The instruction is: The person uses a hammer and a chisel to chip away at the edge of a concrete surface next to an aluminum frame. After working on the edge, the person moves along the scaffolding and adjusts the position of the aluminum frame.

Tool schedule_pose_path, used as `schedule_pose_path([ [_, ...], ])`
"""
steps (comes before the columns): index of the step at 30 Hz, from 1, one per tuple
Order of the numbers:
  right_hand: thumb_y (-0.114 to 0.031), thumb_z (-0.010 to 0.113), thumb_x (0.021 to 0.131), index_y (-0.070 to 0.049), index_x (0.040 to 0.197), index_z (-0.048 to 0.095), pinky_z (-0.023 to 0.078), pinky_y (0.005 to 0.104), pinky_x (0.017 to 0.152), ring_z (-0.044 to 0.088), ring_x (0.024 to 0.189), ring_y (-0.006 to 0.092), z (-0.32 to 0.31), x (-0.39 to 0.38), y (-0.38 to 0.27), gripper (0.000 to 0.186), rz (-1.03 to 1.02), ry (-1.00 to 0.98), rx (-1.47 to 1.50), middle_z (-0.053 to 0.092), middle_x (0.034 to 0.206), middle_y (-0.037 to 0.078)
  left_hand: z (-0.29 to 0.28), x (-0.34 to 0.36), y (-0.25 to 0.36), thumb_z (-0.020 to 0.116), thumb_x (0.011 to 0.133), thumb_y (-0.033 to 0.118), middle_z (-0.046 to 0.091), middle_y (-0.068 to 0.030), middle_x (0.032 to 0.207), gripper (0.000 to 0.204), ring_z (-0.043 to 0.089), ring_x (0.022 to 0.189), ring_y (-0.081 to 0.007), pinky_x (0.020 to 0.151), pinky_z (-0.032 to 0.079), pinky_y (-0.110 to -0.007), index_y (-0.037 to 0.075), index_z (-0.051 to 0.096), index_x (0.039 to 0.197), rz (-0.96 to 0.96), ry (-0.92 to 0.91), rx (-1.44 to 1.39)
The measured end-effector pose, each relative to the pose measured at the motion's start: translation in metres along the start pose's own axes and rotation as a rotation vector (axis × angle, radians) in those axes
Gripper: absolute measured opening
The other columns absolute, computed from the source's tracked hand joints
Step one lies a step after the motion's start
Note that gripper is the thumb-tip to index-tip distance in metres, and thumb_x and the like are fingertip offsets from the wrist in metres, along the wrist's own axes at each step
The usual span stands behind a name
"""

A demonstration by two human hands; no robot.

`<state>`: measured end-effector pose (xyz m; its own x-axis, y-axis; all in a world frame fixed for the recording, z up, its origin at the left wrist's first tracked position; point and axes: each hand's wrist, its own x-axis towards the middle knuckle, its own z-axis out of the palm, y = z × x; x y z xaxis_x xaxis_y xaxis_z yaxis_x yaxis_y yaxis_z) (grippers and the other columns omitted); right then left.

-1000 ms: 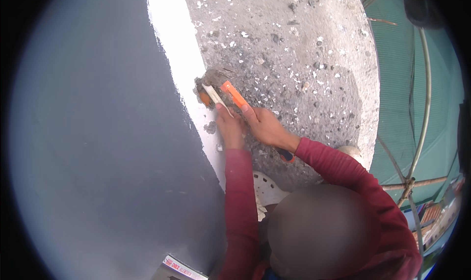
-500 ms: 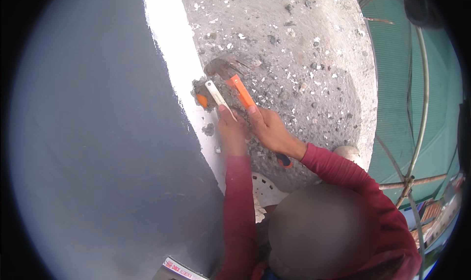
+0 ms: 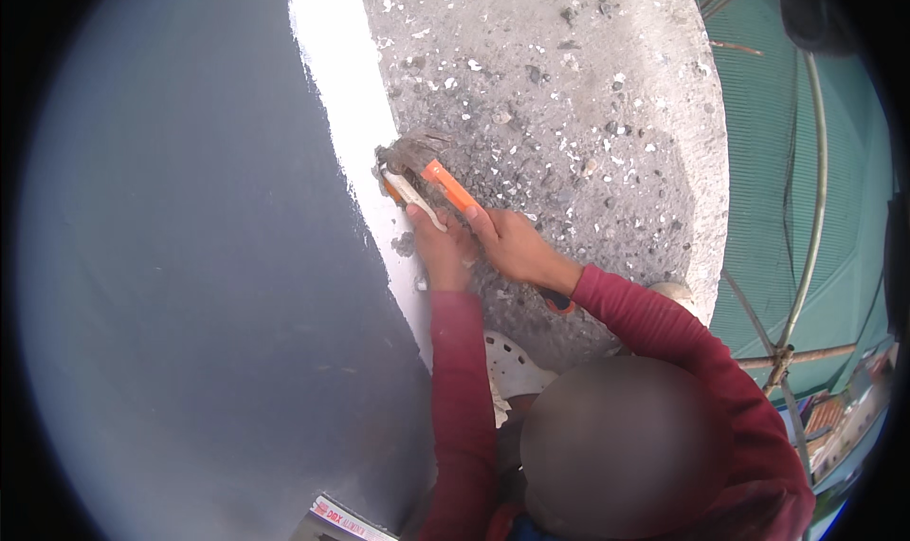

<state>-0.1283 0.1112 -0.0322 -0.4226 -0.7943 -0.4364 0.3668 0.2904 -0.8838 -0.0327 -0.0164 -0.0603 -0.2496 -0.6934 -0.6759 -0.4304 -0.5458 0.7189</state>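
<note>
My left hand (image 3: 444,252) is closed around a flat white-handled tool (image 3: 411,198), whose other end is hidden under my fingers. In my right hand (image 3: 521,247) is a claw hammer (image 3: 451,186) with an orange shaft, its thumb lying along the handle. The smeared hammer head overlaps the free end of the white handle; whether they touch I cannot tell. Below that end a bit of orange (image 3: 391,189) shows beside grey mortar lumps (image 3: 404,245) on the white strip (image 3: 353,114). Past my right wrist sticks out the dark, orange-edged butt of the hammer.
Rough grey concrete (image 3: 531,95) strewn with chips and pebbles lies to the right of the white strip. A smooth dark grey surface (image 3: 218,256) fills the left. Green netting (image 3: 758,190) and tied poles (image 3: 813,200) stand at the right. Near my arms is a perforated white shoe (image 3: 512,363).
The hammer head has moved left and down onto the end of the white handle. My left hand and its tool have shifted slightly left, and the orange bit is now mostly covered.
</note>
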Motion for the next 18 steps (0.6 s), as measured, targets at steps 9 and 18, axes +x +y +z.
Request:
schedule_pose_path([
  [9, -0.05, 0.031, 0.11, 0.005, 0.093, 0.069, 0.058, 0.0429, 0.076, 0.074, 0.077, 0.0325, 0.004, 0.005, 0.012, 0.069, -0.111, 0.023, 0.022, 0.073, 0.078, 0.017, -0.01, 0.01, -0.012, 0.035, 0.106, 0.064, 0.057, -0.0073, 0.091, 0.062, 0.061, 0.074, -0.0164, 0.052, 0.048, -0.03, 0.004, 0.05, 0.114, 0.079, 0.026, 0.119],
  [18, -0.049, 0.031, 0.111, 0.004, 0.098, 0.07, 0.059, 0.0443, 0.075, 0.075, 0.077, 0.0331, -0.008, -0.013, 0.033, 0.066, 0.077, 0.044, 0.24, 0.073, 0.077, 0.015, 0.034, -0.04, 0.028, 0.033, 0.109, 0.058, 0.047, -0.0018, 0.07, 0.056, 0.04, 0.047, -0.0085, 0.038, 0.029, -0.025, 0.004, 0.049, 0.107, 0.031, 0.131, 0.271],
])
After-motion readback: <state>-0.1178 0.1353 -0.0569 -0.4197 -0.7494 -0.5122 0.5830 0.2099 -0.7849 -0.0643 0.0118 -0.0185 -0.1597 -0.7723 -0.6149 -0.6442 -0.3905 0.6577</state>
